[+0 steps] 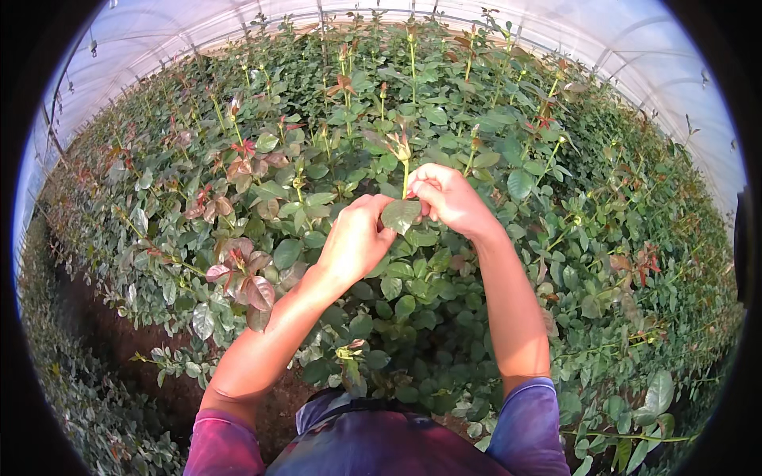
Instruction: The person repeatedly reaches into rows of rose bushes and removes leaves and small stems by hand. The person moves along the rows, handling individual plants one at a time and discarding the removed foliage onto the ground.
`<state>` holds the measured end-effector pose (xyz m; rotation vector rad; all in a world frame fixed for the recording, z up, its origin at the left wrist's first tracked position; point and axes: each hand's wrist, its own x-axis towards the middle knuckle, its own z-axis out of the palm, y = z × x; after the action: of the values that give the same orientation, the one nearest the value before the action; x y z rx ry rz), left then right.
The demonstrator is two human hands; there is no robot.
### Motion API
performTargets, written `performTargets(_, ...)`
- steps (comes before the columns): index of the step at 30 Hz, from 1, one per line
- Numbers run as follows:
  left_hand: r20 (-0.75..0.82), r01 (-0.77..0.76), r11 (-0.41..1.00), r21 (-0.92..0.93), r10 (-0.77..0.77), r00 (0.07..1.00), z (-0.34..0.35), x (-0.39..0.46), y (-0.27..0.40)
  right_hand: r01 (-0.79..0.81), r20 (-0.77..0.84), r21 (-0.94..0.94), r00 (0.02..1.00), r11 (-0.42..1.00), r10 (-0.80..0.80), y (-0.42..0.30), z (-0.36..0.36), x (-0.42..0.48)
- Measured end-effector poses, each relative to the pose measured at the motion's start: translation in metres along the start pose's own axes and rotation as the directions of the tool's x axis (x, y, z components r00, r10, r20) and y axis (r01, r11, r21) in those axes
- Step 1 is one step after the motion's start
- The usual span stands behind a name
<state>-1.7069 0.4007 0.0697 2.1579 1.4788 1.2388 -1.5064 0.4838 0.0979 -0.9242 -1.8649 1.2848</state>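
Note:
Straight ahead, an upright rose stem (406, 178) carries a pale green and pinkish bud (400, 147) at its top. My right hand (443, 195) pinches at this stem from the right, just below the bud, with thumb and forefinger together. On the left side, my left hand (361, 237) is curled close to the same stem, lower down. Its fingertips are hidden behind a broad green leaf (400, 215), so what they grip does not show. The leaf hangs between the two hands.
Dense rose bushes (286, 196) surround me on all sides, several stems topped with buds. A reddish leaf cluster (250, 285) overlaps my left forearm. Bare soil (128, 342) forms a path at lower left. A plastic greenhouse cover (571, 30) arches overhead.

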Motion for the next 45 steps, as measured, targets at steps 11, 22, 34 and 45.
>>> performTargets(11, 0.045, 0.058, 0.995, -0.087, -0.054, 0.998, -0.014, -0.021, -0.008, 0.188, -0.154, -0.323, 0.957, 0.928, -0.247, -0.029, 0.043, -0.048)
performTargets(22, 0.319, 0.496, 0.689, -0.528, -0.381, 0.868, -0.02, -0.009, -0.034, 0.155, -0.248, 0.243, 0.964, 0.957, -0.094, 0.009, 0.018, -0.052)
performTargets(34, -0.073, -0.139, 0.919, -0.368, 0.121, 0.99, 0.064, 0.069, 0.035, -0.22, -0.802, -0.555, 0.398, 0.802, -0.446, -0.043, -0.182, 0.018)
performTargets(45, 0.192, -0.034, 0.999, 0.037, 0.027, 0.981, 0.142, 0.173, -0.039, -0.314, -0.584, -0.495, 0.811, 0.81, -0.043, 0.0, -0.254, 0.028)
